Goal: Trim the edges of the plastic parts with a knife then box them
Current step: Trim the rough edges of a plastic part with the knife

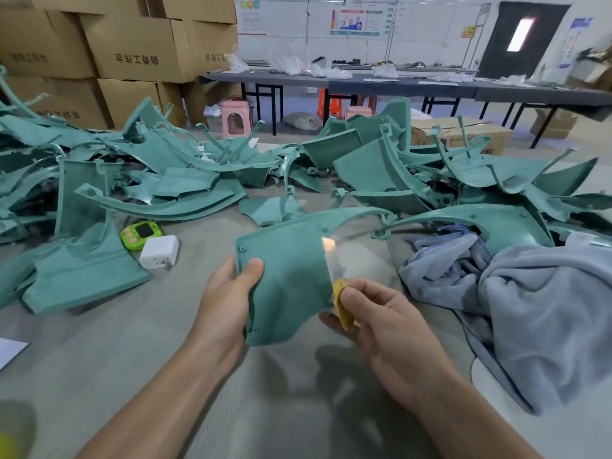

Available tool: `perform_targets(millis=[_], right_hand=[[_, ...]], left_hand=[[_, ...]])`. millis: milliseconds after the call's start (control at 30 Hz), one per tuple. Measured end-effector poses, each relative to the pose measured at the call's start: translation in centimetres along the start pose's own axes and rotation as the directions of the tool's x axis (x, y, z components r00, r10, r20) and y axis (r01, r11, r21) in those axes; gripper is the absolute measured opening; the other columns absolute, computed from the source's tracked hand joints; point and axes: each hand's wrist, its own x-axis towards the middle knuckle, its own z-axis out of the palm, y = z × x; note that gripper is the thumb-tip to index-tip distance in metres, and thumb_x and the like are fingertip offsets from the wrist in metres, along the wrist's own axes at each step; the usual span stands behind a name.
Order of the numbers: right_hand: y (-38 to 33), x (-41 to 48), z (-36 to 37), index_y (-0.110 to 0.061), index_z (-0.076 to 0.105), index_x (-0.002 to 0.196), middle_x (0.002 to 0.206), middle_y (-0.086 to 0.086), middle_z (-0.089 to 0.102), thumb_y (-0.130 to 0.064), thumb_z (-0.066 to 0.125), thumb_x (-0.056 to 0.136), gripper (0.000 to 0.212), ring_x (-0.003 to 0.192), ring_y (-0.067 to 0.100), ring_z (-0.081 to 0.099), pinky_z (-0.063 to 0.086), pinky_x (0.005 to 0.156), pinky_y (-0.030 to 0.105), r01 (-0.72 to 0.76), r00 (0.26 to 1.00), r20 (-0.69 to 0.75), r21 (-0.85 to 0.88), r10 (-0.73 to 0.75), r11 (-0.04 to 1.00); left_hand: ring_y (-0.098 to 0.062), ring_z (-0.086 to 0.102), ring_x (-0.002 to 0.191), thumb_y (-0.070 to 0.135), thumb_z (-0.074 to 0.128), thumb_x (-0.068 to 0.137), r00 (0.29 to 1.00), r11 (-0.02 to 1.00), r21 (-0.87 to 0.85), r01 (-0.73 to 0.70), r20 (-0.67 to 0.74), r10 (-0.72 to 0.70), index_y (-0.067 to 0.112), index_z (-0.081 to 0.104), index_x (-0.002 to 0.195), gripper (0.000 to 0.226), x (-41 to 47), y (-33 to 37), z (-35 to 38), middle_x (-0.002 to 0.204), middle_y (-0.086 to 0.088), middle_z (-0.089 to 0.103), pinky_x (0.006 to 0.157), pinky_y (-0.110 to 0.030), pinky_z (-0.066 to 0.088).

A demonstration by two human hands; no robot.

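Over grey mat, left hand gripping matte teal panel, yellow-handled knife alongside

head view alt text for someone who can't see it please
A person's left hand grips a teal plastic part while the right hand holds a yellow-handled knife against its right edge, the blade blurred. Many more teal parts lie heaped behind, with a blue-grey cloth to the right and cardboard boxes stacked at the back left.
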Motion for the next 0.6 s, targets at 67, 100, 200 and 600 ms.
perform_targets(millis=[67,100,200,600], right_hand=[[-0.5,0.2,-0.1,-0.015,0.075,0.064,0.070,0.003,0.065,-0.017,0.070,0.070,0.008,0.065,0.009,0.057,0.053,0.070,0.023,0.070,0.996,-0.053,-0.010,-0.071,0.997],[-0.8,0.2,-0.3,-0.015,0.076,0.064,0.068,0.002,0.065,-0.018,0.071,0.069,0.008,0.065,0.008,0.057,0.051,0.067,0.020,0.115,0.990,-0.078,-0.023,-0.116,0.993],[-2.0,0.5,-1.4,-0.015,0.076,0.066,0.068,0.001,0.064,-0.019,0.072,0.070,0.007,0.064,0.007,0.056,0.049,0.062,0.015,0.217,0.974,-0.054,-0.067,-0.221,0.974],[-4.1,0.5,-3.1,-0.014,0.070,0.074,0.074,0.004,0.057,-0.014,0.079,0.082,0.012,0.071,0.012,0.051,0.045,0.070,0.017,0.193,0.946,0.287,-0.133,-0.149,0.972]], left_hand=[[-0.026,0.075,0.094,0.009,0.058,0.100,0.997,0.996,0.073,-0.051,0.064,0.047,0.018,0.076,0.107,0.021,0.1,-0.4,-0.2,0.104,-0.007,0.078,0.066,-0.027,0.059],[-0.025,0.075,0.097,0.001,0.062,0.096,0.992,0.987,0.122,-0.106,0.088,0.095,0.018,0.075,0.107,0.024,0.1,-0.5,-0.3,0.105,-0.005,0.078,0.068,-0.023,0.058],[-0.011,0.070,0.103,-0.006,0.076,0.082,0.950,0.868,0.385,-0.313,0.121,0.289,0.035,0.065,0.122,0.059,0.2,-0.4,-0.9,0.112,0.015,0.074,0.078,-0.022,0.057],[-0.011,0.071,0.081,0.028,0.082,0.073,0.820,0.650,0.504,-0.569,0.295,0.490,0.038,0.070,0.101,0.032,-2.4,0.1,0.5,0.089,0.010,0.075,0.061,-0.023,0.057]])
